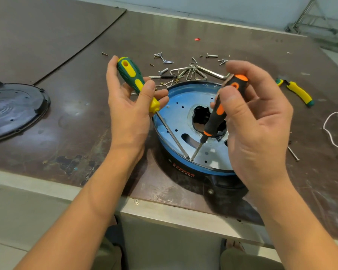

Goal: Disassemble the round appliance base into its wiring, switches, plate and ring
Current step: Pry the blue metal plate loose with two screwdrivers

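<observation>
The round appliance base (183,168) sits near the table's front edge, with a black housing and a blue ring around a shiny metal plate (172,115) that has a hole in its middle. My left hand (129,106) grips a green-and-yellow screwdriver (134,78). My right hand (254,121) grips a black-and-orange screwdriver (220,112). Both tips meet at the plate's near edge, close to the blue ring. My right hand hides the base's right side.
A black round cover (14,110) lies at the far left. Several loose screws (164,60) and a bunch of hex keys (195,72) lie behind the base. A yellow-handled tool (299,92) and white wire (330,127) lie at the right. The table's metal edge (164,213) runs in front.
</observation>
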A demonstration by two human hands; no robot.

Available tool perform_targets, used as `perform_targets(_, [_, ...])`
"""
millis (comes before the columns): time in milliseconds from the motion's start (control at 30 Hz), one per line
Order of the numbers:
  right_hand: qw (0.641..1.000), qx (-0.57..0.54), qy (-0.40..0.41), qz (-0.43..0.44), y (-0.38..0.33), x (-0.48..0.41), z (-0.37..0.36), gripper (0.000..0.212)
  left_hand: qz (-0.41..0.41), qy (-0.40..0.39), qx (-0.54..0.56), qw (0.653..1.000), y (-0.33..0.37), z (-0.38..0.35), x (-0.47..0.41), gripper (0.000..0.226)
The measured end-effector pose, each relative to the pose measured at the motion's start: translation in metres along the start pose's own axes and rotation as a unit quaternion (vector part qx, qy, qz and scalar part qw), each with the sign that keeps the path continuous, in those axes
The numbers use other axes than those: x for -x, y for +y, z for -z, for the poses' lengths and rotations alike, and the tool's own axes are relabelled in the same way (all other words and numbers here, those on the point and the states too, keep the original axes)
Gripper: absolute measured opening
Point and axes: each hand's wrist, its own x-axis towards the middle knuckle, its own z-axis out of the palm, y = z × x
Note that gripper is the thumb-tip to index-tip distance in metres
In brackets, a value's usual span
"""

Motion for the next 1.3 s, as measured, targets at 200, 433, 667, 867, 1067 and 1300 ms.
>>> perform_targets(200, [0.999,-0.039,0.003,-0.019,-0.0050,0.0000,-0.0017,0.017,0.002,0.001,0.003,1.000,0.0000,0.0004,-0.0002,0.070])
perform_targets(433, [0.998,-0.047,0.019,-0.045,-0.0014,-0.0001,0.0030,0.027,-0.003,-0.004,-0.005,1.000,-0.0010,0.0015,-0.0008,0.071])
perform_targets(667, [1.000,0.003,0.006,-0.009,0.0001,-0.0015,0.0021,0.026,-0.006,-0.005,-0.006,1.000,-0.0016,0.0015,-0.0010,0.071])
perform_targets(867, [1.000,-0.025,0.017,0.002,-0.0048,-0.0008,-0.0017,0.017,-0.003,-0.001,-0.004,1.000,-0.0015,0.0012,-0.0007,0.071])
perform_targets(1067, [0.999,-0.029,0.018,-0.002,-0.0022,0.0002,0.0028,0.024,-0.005,-0.001,-0.006,1.000,-0.0010,0.0015,-0.0012,0.071])
perform_targets(1300, [0.982,0.162,0.009,0.100,-0.0027,0.0061,-0.0049,0.037,-0.007,-0.005,-0.014,1.000,-0.0006,0.0035,0.0000,0.071])
